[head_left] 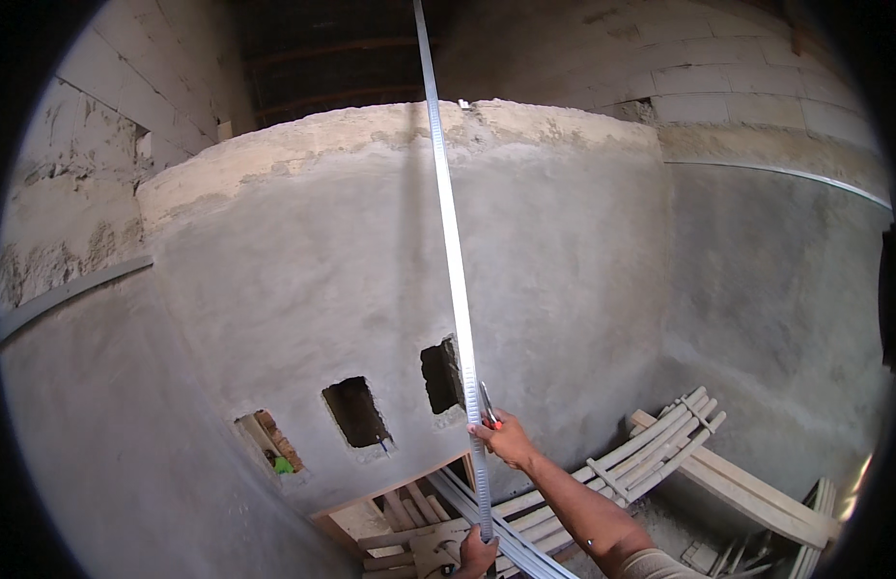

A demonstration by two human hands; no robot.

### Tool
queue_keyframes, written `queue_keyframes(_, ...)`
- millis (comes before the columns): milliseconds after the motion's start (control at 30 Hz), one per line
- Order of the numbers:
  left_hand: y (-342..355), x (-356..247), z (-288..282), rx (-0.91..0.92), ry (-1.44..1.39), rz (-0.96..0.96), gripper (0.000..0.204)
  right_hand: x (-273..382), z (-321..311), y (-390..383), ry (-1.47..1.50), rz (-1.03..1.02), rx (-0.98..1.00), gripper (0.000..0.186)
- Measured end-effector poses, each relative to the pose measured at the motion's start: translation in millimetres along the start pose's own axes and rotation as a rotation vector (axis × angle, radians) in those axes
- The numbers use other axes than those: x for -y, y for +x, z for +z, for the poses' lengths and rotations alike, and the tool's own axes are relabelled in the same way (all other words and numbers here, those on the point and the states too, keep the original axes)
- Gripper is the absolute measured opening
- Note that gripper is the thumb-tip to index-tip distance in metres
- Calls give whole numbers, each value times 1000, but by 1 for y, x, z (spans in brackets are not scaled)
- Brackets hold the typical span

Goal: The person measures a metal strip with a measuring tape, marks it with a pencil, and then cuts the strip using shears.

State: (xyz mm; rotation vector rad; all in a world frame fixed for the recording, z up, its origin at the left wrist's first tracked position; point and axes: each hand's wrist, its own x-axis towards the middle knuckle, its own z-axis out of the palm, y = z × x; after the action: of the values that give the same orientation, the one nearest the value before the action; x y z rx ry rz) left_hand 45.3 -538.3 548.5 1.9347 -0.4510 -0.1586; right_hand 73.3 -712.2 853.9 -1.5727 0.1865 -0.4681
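Observation:
A long, pale galvanized metal profile (452, 232) rises from the bottom of the view past the top of the wall, slightly tilted to the left. My left hand (478, 553) is closed around its lower part at the bottom edge. Higher up, my right hand (508, 439) grips a red-handled metal tool (490, 413), possibly tin snips, with its narrow metal end pointing up. Fingers of that hand also press against the profile's edge. The tool's jaws are too small to make out clearly.
A grey plastered wall (564, 261) stands ahead, with rough rectangular holes (355, 410) low down. A green object (283, 465) sits in the left one. Below lie a wooden pole ladder (660, 439), a plank (747, 492) and more metal profiles (514, 545). A ledge (322, 125) tops the wall.

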Motion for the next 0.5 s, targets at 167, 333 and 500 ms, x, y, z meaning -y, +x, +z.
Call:
queue_keyframes(167, 1, 53, -32, -95, 143, 159, 43, 28, 11, 8, 22, -208, -66, 25)
queue_keyframes(333, -39, 53, -67, -88, 268, 317, 48, 68, -21, 23, -66, -378, -200, 31)
queue_keyframes(500, -63, 37, -95, -45, 368, 288, 47, 89, -63, 39, -4, -565, -385, 27)
